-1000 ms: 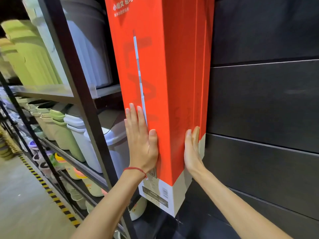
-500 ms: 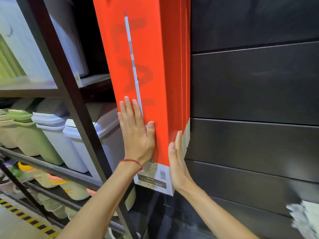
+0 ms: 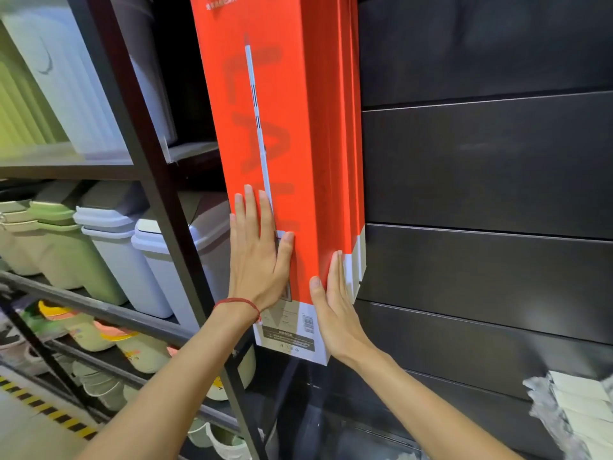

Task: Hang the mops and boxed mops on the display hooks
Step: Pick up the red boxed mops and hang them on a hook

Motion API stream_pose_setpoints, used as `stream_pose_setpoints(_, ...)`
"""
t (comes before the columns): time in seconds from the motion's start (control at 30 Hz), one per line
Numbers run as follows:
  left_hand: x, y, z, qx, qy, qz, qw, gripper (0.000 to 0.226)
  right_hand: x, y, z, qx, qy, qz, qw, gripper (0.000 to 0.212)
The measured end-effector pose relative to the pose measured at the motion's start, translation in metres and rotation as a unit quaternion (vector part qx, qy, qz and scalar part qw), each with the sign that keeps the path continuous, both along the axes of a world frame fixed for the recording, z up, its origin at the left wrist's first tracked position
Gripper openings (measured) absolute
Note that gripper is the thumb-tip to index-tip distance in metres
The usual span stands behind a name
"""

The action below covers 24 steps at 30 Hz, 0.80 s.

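Note:
A tall orange boxed mop (image 3: 298,134) with a white bottom band hangs upright against the dark slat wall (image 3: 481,167). More orange boxes of the same kind sit behind it, between it and the wall. My left hand (image 3: 258,250) presses flat on the box's front face, fingers straight and pointing up. My right hand (image 3: 333,300) lies flat along the box's lower right side, fingers straight. The box's top and the hook are out of view.
A black metal rack (image 3: 146,167) stands left of the box, with white and green bins (image 3: 149,257) on its shelves and slippers (image 3: 132,346) lower down. White packaged goods (image 3: 574,403) show at the lower right. Yellow-black floor tape (image 3: 49,413) runs at the bottom left.
Both hands have stayed flat on the box. The view has shifted, and the box's lower end now sits closer to the wall and hangs straighter than one second ago.

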State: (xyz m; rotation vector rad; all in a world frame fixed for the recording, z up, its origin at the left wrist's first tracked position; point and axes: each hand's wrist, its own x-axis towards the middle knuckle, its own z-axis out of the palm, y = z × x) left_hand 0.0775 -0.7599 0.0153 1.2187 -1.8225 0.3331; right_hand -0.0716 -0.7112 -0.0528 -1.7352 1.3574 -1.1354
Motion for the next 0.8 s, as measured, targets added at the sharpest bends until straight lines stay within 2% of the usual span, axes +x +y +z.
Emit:
stream_pose_setpoints(0.3,0.020,0.020,-0.033,0.017,-0.043,-0.065,0.997,0.077,0.013,0.037,-0.007,0.002,0.038,-0.080,0.996,0.075)
stream_pose_setpoints(0.37,0.030,0.025,-0.039,-0.002,-0.010,-0.103,0.995,0.080,0.020,0.041,-0.010,-0.010,0.033,-0.110,0.993,0.077)
stream_pose_setpoints(0.43,0.042,0.029,-0.041,0.011,0.080,-0.132,0.988,0.088,0.029,0.042,-0.012,-0.028,0.007,-0.137,0.990,0.080)
stream_pose_setpoints(0.5,0.055,0.023,-0.045,0.107,0.193,-0.175,0.959,0.103,0.037,0.042,-0.009,-0.029,-0.036,-0.151,0.987,0.078)
stream_pose_setpoints(0.53,0.061,0.018,-0.045,0.189,0.255,-0.213,0.924,0.112,0.041,0.043,-0.004,-0.024,-0.067,-0.152,0.986,0.073)
stream_pose_setpoints(0.57,0.067,0.013,-0.045,0.272,0.319,-0.256,0.871,0.119,0.044,0.045,0.000,-0.014,-0.100,-0.148,0.984,0.071)
stream_pose_setpoints(0.6,0.071,0.007,-0.045,0.339,0.359,-0.288,0.820,0.120,0.046,0.046,0.003,0.001,-0.126,-0.140,0.982,0.069)
stream_pose_setpoints(0.63,0.075,0.003,-0.045,0.379,0.361,-0.309,0.794,0.111,0.048,0.045,0.003,0.013,-0.138,-0.135,0.981,0.072)
stream_pose_setpoints(0.7,0.081,-0.002,-0.047,0.392,0.312,-0.323,0.803,0.081,0.052,0.043,0.004,0.042,-0.149,-0.131,0.979,0.073)
stream_pose_setpoints(0.8,0.082,-0.008,-0.049,0.389,0.301,-0.333,0.805,0.063,0.056,0.035,0.004,0.051,-0.156,-0.132,0.978,0.073)
